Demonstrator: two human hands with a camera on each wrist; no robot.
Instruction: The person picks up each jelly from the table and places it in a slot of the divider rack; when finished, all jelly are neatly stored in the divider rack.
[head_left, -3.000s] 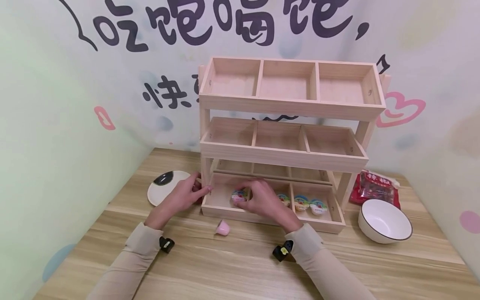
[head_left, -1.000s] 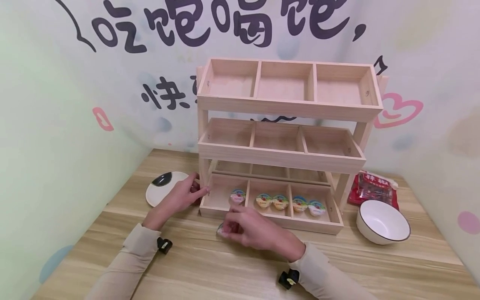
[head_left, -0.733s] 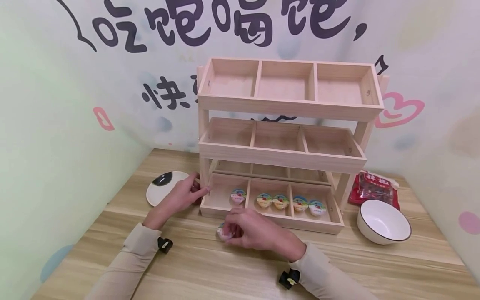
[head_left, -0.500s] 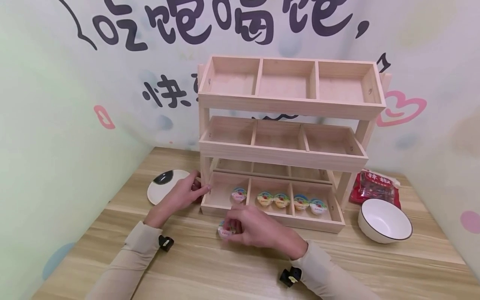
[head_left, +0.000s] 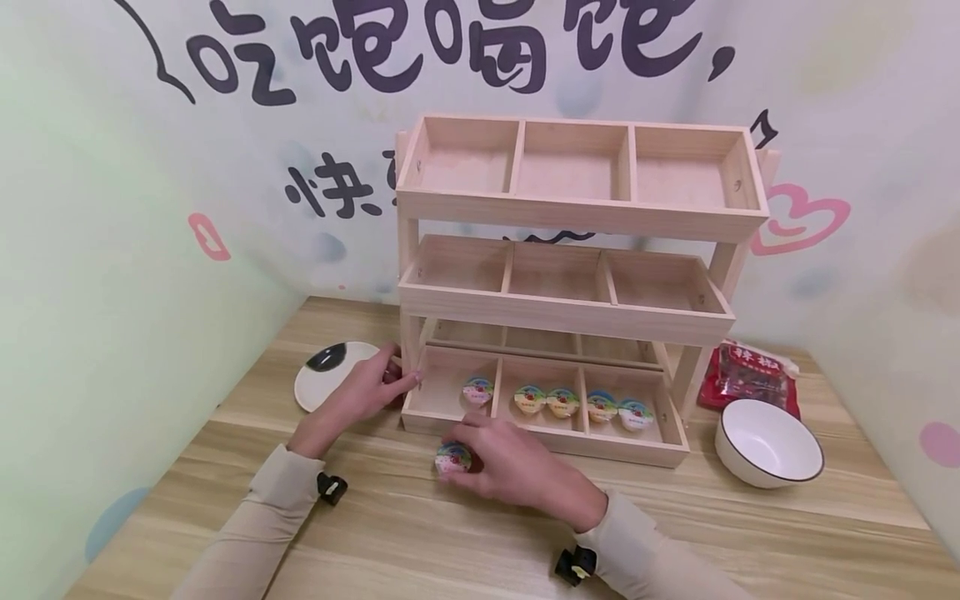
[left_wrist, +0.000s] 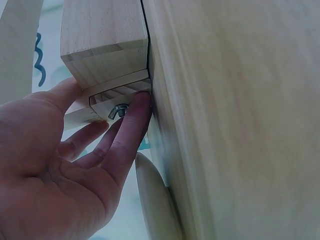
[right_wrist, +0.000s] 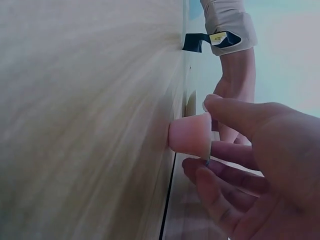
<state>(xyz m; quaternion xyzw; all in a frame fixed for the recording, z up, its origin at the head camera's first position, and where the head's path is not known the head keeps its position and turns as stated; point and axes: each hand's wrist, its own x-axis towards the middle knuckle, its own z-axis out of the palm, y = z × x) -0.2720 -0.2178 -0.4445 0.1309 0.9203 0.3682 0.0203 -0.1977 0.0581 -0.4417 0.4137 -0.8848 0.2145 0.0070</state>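
Note:
My right hand [head_left: 517,467] pinches a pink jelly cup [right_wrist: 190,135] between thumb and fingers. The cup stands upright on the table in front of the rack, and its printed lid faces up in the head view. At the lower left end of the wooden shelf rack [head_left: 562,312], my left hand [head_left: 363,396] grips the frame, thumb on one side and fingers on the other. A metal wing nut [left_wrist: 119,110] shows beside those fingers. In the bottom tray, one jelly cup [head_left: 477,392] lies in the left compartment, two in the middle and two on the right.
A white plate [head_left: 311,392] with a black patch lies behind my left hand. Right of the rack stand a white bowl [head_left: 768,442] and a red snack packet [head_left: 750,375]. Both upper tiers have three compartments each. A printed cloth hangs behind.
My right hand has left the left compartment's cup and come down to the cup on the table. That cup lay on its side and is now upright. My left hand stays put.

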